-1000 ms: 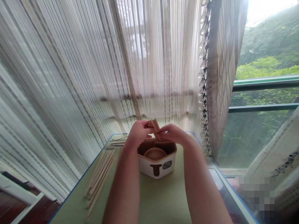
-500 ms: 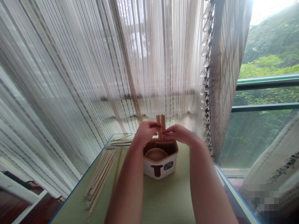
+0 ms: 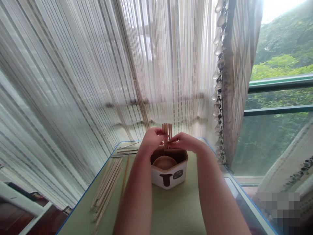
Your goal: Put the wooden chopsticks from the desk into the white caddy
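Both hands meet above the back of a white box with a brown inside (image 3: 157,179). Several wooden chopsticks (image 3: 166,128) stand upright there, side by side. My left hand (image 3: 153,138) is closed on them from the left, its thumb and fingers pinching. From the right, my right hand (image 3: 184,141) pinches them lower down, near the box's back rim. Whether the lower ends are inside a compartment is hidden. A rounded brown part (image 3: 165,162) fills the front of the box.
To the left on the green table (image 3: 176,209) lies a pile of thin, pale sticks in clear wrapping (image 3: 107,186). A single brown stick (image 3: 125,176) lies beside my left forearm. Slim metal utensils (image 3: 127,151) rest at the back left. Curtains (image 3: 158,81) hang behind.
The chopsticks are a little more spread, with gaps between their tops, and sit slightly lower. Both hands keep their hold; the view has shifted slightly.
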The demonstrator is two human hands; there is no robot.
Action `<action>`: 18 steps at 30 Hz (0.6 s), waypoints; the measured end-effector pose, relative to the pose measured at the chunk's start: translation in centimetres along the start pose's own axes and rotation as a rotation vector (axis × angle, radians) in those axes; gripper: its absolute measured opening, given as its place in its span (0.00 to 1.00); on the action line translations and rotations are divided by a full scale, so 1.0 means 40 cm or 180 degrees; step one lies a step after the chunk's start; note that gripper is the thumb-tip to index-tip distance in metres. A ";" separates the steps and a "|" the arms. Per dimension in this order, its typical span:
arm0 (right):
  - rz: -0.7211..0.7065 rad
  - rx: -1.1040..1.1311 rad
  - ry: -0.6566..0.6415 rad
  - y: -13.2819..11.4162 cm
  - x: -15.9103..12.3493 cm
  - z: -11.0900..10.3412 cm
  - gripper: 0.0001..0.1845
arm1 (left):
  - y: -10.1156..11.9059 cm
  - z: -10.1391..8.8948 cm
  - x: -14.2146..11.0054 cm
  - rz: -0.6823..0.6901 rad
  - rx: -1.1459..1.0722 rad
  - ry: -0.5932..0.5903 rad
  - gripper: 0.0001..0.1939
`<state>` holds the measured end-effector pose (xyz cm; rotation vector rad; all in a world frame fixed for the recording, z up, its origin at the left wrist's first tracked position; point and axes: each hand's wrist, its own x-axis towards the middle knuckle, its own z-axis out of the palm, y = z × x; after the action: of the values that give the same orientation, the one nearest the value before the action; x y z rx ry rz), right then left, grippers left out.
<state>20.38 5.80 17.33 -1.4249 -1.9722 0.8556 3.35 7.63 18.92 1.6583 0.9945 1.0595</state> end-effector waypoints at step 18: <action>-0.0227 -0.0026 -0.0011 0.005 0.020 0.012 0.18 | 0.016 -0.035 -0.016 0.0129 0.0046 -0.0190 0.13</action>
<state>19.92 6.53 16.92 -1.3501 -2.0187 0.8196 1.95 7.23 19.73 1.7184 0.9352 1.0255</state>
